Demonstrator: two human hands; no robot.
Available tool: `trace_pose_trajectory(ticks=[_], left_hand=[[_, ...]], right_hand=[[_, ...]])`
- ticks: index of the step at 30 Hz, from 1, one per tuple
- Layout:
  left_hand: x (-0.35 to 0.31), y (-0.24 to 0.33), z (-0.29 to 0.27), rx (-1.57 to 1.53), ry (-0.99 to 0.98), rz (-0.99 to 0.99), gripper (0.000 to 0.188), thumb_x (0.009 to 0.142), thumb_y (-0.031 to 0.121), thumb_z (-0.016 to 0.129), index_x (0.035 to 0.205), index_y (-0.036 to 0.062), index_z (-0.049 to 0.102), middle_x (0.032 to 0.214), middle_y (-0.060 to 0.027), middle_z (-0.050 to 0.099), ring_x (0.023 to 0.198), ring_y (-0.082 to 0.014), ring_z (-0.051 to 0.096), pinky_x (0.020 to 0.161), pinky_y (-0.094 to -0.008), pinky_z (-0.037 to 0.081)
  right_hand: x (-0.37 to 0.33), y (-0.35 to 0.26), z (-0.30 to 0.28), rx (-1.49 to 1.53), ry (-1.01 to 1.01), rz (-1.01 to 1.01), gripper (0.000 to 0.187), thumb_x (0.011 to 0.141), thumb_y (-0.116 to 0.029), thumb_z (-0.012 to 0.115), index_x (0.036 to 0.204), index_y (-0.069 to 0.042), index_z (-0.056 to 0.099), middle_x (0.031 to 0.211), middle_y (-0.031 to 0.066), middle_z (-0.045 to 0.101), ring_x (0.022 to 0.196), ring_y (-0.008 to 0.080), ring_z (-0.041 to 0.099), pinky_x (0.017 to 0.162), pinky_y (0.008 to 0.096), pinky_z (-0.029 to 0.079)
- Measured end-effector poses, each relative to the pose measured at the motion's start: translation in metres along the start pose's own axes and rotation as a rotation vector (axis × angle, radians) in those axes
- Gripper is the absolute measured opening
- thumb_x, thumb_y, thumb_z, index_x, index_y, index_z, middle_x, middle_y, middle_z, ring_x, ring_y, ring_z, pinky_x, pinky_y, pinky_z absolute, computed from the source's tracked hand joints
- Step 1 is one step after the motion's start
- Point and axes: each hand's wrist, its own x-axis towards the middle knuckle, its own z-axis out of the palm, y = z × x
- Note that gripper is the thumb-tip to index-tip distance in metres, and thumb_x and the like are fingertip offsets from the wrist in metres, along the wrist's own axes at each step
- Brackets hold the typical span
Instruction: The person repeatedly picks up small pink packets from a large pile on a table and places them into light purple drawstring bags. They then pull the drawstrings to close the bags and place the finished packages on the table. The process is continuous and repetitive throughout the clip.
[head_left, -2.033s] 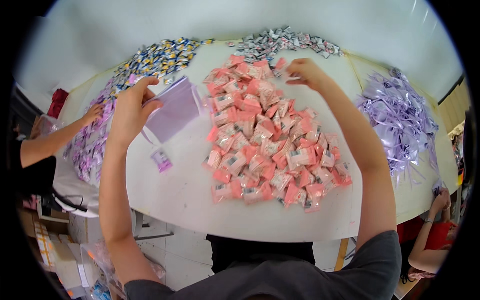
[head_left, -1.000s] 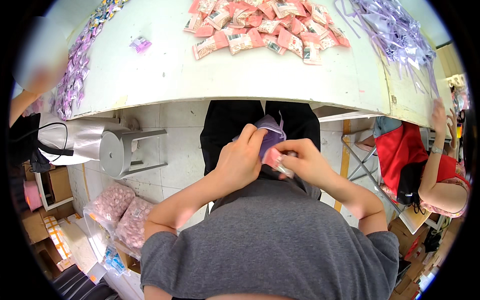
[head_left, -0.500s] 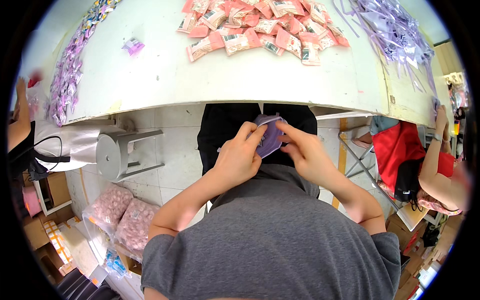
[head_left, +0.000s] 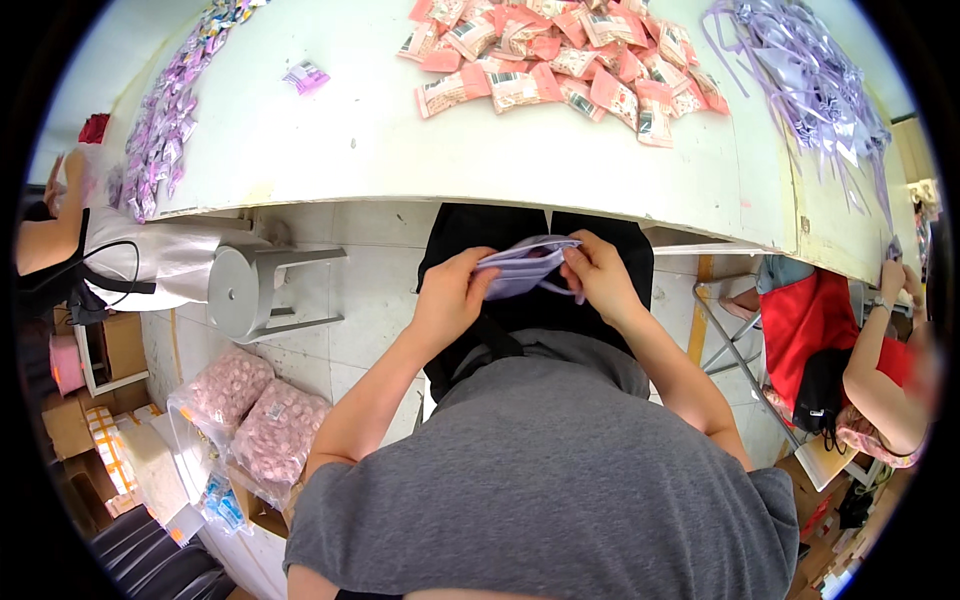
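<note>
Above my lap, a small lavender fabric pouch is stretched between both hands, its rim facing the table. My left hand pinches its left edge between thumb and fingers. At the opposite edge, my right hand grips the pouch, and a thin ribbon hangs below those fingers. Whatever may lie inside the pouch cannot be seen. Beyond my hands, a heap of pink and white sealed packets lies on the white table.
Lavender pouches with ribbons are heaped at the table's right. Small purple packets line its left edge, with a single one apart. A grey stool and bags of pink pieces stand left. Co-workers' arms show at both sides.
My hands have moved apart, and the pouch, earlier bunched between my fingers, is now drawn out sideways. The view has shifted slightly, so the table's contents appear farther right.
</note>
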Motion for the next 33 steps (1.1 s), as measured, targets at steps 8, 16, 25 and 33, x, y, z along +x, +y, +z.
trace_pose_trajectory(ticks=[8, 16, 25, 33], left_hand=[[-0.005, 0.048, -0.056, 0.042, 0.183, 0.347, 0.010, 0.074, 0.013, 0.072, 0.080, 0.0072, 0.067, 0.051, -0.0027, 0.049, 0.044, -0.0154, 0.049, 0.043, -0.0280, 0.034], [0.015, 0.103, -0.108, -1.016, 0.421, 0.235, 0.019, 0.077, -0.005, 0.059, 0.095, -0.0050, 0.060, 0.058, 0.0052, 0.046, 0.048, -0.0023, 0.032, 0.049, -0.0190, 0.026], [0.202, 0.113, -0.235, 0.050, 0.739, 0.505, 0.032, 0.086, 0.022, 0.062, 0.112, 0.0053, 0.058, 0.075, -0.0047, 0.064, 0.063, -0.0126, 0.056, 0.060, -0.0272, 0.045], [0.159, -0.042, -0.211, 0.674, 0.784, 0.013, 0.061, 0.074, 0.043, 0.070, 0.119, 0.0055, 0.054, 0.117, -0.0201, 0.053, 0.110, -0.0330, 0.049, 0.091, -0.0420, 0.042]], right_hand=[[-0.043, -0.057, -0.026, -0.614, -0.211, -0.403, 0.021, 0.085, -0.017, 0.057, 0.074, 0.001, 0.056, 0.062, 0.0195, 0.049, 0.054, 0.0312, 0.048, 0.051, 0.0337, 0.039], [-0.090, -0.117, -0.100, 0.786, -0.322, -0.441, 0.023, 0.093, -0.018, 0.051, 0.073, -0.005, 0.052, 0.053, -0.0031, 0.039, 0.041, 0.0086, 0.030, 0.039, 0.0250, 0.024], [-0.018, -0.276, -0.267, 0.087, 0.521, -1.012, 0.024, 0.095, -0.025, 0.048, 0.091, -0.003, 0.054, 0.061, -0.0013, 0.042, 0.054, 0.0100, 0.037, 0.051, 0.0238, 0.029], [0.043, -0.159, -0.287, -1.203, 1.085, -0.870, 0.049, 0.088, -0.010, 0.056, 0.133, -0.002, 0.039, 0.133, 0.0176, 0.044, 0.121, 0.0362, 0.042, 0.101, 0.0424, 0.033]])
